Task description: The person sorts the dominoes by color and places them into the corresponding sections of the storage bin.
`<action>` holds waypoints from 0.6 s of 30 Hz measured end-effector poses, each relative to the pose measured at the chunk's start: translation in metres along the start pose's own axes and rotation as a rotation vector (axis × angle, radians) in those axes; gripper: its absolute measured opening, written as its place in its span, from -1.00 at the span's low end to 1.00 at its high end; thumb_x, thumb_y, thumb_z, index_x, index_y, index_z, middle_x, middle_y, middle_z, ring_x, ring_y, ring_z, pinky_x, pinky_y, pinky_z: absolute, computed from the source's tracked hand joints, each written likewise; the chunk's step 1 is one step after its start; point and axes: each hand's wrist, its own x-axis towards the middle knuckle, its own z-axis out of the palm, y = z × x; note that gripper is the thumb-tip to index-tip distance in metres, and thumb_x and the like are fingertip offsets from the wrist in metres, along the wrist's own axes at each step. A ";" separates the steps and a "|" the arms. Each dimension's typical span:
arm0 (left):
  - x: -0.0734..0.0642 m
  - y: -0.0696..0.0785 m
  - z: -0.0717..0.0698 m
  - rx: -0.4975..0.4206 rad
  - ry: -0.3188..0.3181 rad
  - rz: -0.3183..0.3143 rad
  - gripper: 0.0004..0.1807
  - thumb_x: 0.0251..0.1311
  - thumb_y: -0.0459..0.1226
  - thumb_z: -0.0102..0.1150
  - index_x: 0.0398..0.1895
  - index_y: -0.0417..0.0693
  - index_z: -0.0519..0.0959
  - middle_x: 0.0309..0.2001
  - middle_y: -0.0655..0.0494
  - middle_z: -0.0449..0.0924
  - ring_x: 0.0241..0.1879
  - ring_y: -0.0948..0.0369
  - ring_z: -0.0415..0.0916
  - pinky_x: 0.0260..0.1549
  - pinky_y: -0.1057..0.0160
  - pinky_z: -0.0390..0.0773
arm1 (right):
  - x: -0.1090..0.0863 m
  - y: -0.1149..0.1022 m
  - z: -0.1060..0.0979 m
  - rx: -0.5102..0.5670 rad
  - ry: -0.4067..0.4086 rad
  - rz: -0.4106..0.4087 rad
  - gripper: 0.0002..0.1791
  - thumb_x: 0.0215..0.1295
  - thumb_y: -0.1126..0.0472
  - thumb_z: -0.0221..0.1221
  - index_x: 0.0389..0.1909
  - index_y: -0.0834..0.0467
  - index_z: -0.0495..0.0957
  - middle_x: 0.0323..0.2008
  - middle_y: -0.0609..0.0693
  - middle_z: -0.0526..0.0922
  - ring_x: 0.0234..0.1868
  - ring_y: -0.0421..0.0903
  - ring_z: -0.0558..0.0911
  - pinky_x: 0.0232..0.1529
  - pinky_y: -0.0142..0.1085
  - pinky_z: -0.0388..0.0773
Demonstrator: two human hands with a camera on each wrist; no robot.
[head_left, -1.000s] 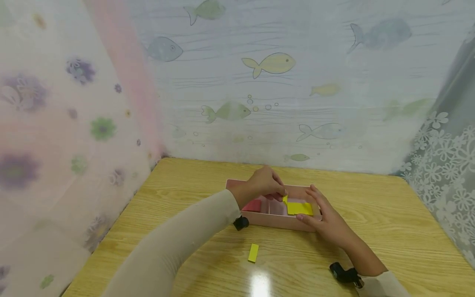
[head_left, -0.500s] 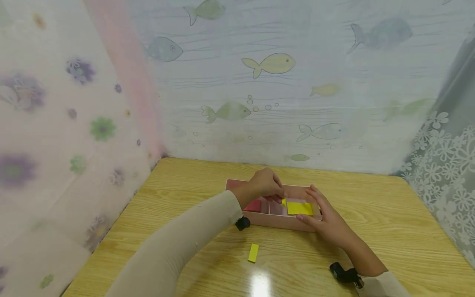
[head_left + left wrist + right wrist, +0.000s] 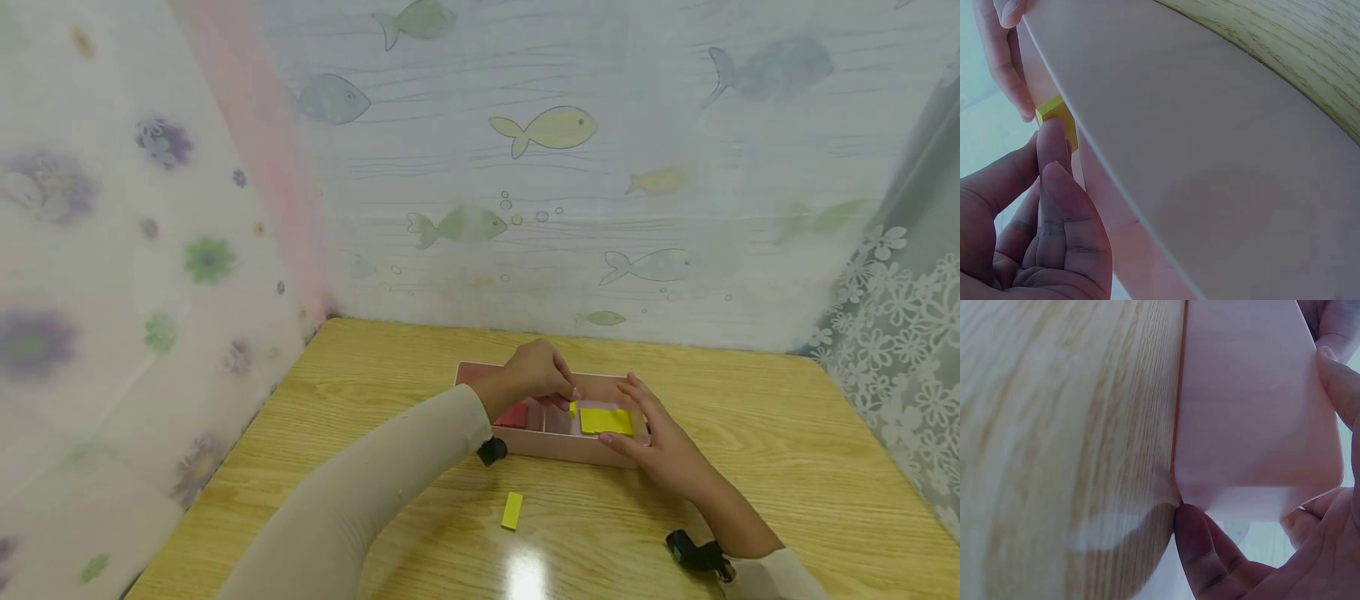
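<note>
A pink divided box [image 3: 562, 448] stands on the wooden table. My left hand [image 3: 536, 371] reaches over it and pinches a small yellow block [image 3: 1060, 115] between thumb and fingers, inside the right compartment. Beside that block, several yellow blocks [image 3: 606, 422] lie flat in a group at the compartment's right end. My right hand [image 3: 663, 446] grips the box's right end, its thumb at the near rim and its fingers around the end wall. In the left compartment, partly hidden by my left wrist, lies something flat and red [image 3: 513, 416].
One loose yellow block [image 3: 512, 511] lies on the table [image 3: 420, 542] in front of the box. Behind the table hangs a fish-patterned curtain [image 3: 465, 275], with a flowered one [image 3: 210, 333] along the left. Black wrist cameras sit on both arms.
My left hand has lowered the yellow block a little and shifted it slightly left within the box. My right hand and the loose block have stayed in place.
</note>
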 end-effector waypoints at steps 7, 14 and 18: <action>0.002 0.000 -0.001 0.000 -0.009 0.003 -0.95 0.18 -0.37 0.48 -0.35 -0.20 0.79 -0.53 0.03 0.76 -0.32 0.03 0.81 -0.28 0.10 0.79 | 0.000 0.000 -0.001 -0.003 -0.002 0.007 -0.07 0.42 -0.11 0.30 0.64 -0.01 0.03 0.69 0.05 -0.26 0.62 0.44 -0.08 0.32 0.59 0.07; 0.004 -0.001 0.001 -0.020 0.003 -0.008 -0.95 0.17 -0.40 0.48 -0.33 -0.22 0.79 -0.50 0.02 0.77 -0.35 0.05 0.81 -0.33 0.15 0.78 | 0.000 0.000 0.000 0.004 -0.003 0.010 -0.07 0.42 -0.10 0.30 0.64 -0.02 0.03 0.69 0.05 -0.26 0.62 0.44 -0.09 0.32 0.60 0.06; 0.004 -0.002 0.001 -0.032 0.010 -0.015 -0.94 0.20 -0.41 0.45 -0.29 -0.25 0.79 -0.48 0.01 0.77 -0.31 0.03 0.81 -0.37 0.19 0.77 | 0.000 0.001 0.000 -0.003 -0.001 0.009 -0.07 0.41 -0.11 0.30 0.64 -0.04 0.04 0.70 0.04 -0.25 0.62 0.44 -0.08 0.31 0.61 0.06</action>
